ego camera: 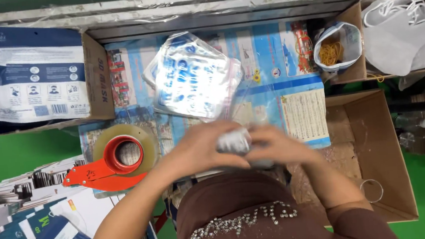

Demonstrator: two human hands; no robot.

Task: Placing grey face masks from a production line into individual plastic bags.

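Both hands meet close to my chest around a small bundle of white masks in clear plastic (234,142). My left hand (199,149) grips the bundle from the left and my right hand (276,147) holds it from the right; both are motion-blurred. Just beyond them lies a stack of clear printed plastic bags (193,75) on a blue printed sheet (270,78).
A red tape dispenser with a clear tape roll (119,161) sits left of my hands. Flat printed cartons (32,222) pile at lower left. An open cardboard box (374,156) stands right. Farther back are a bag of rubber bands (332,50), white masks (404,31) and a carton box (39,73).
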